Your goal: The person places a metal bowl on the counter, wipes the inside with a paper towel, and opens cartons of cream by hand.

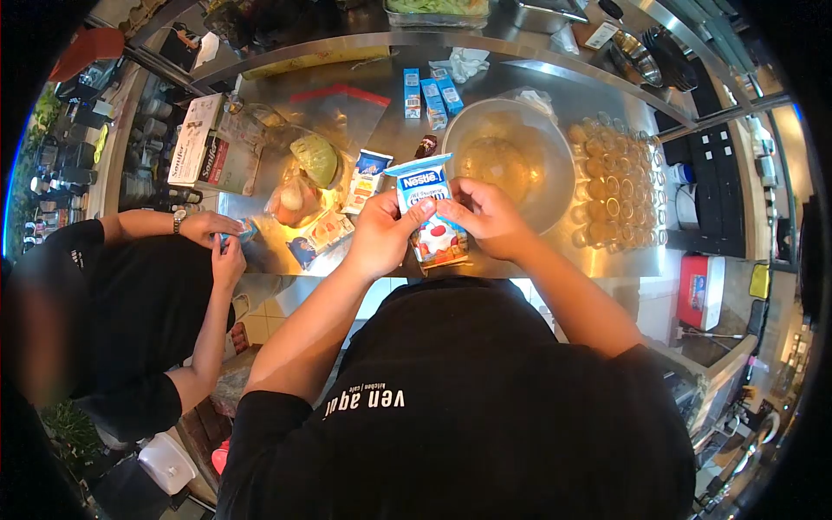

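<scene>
Carton, blue-and-white cardboard [423, 181], is pinched in closed fingers of left hand [380, 237] and right hand [487, 218]; top flap stands raised, cutting unclear.

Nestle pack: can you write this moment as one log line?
left hand: holding Nestle pack | right hand: holding same pack | big bowl: on counter
</scene>
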Tool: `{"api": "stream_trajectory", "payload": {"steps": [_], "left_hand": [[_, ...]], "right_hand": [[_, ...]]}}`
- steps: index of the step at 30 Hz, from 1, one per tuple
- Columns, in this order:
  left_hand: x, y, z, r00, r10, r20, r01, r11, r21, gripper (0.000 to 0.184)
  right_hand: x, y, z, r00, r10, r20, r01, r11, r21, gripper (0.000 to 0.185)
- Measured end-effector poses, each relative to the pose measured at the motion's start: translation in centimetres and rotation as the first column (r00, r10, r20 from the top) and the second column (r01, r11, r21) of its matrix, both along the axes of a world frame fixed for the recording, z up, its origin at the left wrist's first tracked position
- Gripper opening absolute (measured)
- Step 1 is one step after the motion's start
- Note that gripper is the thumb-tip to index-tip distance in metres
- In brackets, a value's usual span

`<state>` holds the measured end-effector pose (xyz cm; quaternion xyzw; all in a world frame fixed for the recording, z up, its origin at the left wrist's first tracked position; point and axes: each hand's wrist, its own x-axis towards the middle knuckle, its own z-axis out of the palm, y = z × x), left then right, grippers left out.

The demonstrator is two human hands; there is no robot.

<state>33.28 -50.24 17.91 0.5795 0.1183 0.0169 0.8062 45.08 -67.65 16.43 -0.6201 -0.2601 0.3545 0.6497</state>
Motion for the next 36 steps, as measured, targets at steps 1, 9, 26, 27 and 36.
{"api": "stream_trajectory", "payload": {"steps": [1,9,26,27,36], "left_hand": [[0.0,0.1,-0.2,1.0,-0.017,-0.023,0.017,1.0,0.02,0.024],[1.5,0.9,0.6,0.994,0.107,-0.011,-0.107,0.994,-0.012,0.026],[1.5,1.1,0.9,0.999,0.031,-0.022,-0.027,0.986,0.163,0.029],[1.5,1.2,0.8,0.998,0.06,-0.018,-0.057,0.989,0.136,0.027],[1.2,1.4,0.0,0.999,0.015,-0.041,-0.01,0.995,0.102,0.024]], "right_hand": [[0.0,0.0,-0.4,1.0,-0.005,0.016,0.005,0.999,-0.034,0.026],[0.5,-0.4,-0.8,0.998,0.06,0.001,-0.059,0.991,-0.12,0.027],[1.2,1.3,1.3,0.988,-0.097,0.123,0.099,0.995,-0.015,0.025],[1.0,0.9,0.8,0.997,-0.046,0.06,0.049,0.998,-0.046,0.025],[1.3,0.5,-1.3,0.989,-0.057,0.133,0.071,0.992,-0.103,0.024]]}}
